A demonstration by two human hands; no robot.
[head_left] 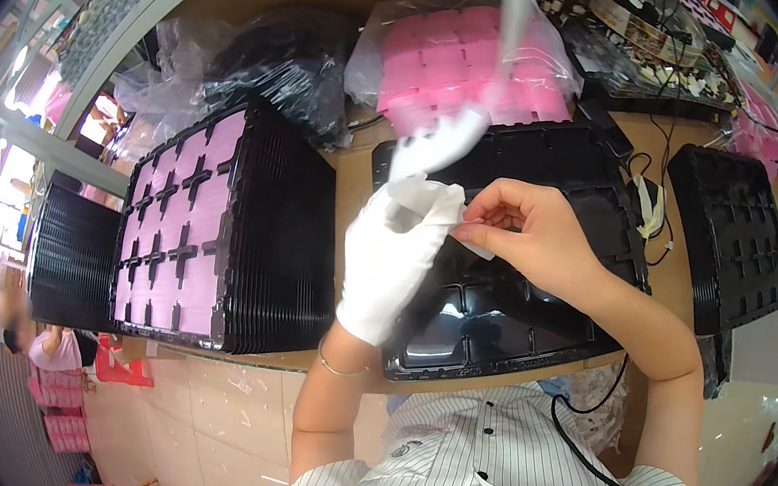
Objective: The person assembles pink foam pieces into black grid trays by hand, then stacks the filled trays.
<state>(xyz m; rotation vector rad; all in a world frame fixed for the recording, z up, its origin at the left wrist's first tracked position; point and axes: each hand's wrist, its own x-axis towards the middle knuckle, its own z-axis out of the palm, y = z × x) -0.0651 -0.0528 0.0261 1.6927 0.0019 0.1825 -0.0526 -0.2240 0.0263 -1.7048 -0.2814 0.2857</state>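
My left hand wears a white glove and is closed on a white strip that runs up and away toward the top of the view. My bare right hand pinches the lower end of that strip at the left hand's fingertips. Both hands hover over an empty black moulded tray with several compartments, lying on the wooden table in front of me.
A tall stack of black trays with pink pads on top stands at the left. A clear bag of pink pads lies behind. Another black tray stack sits at the right. A black cable crosses my striped shirt.
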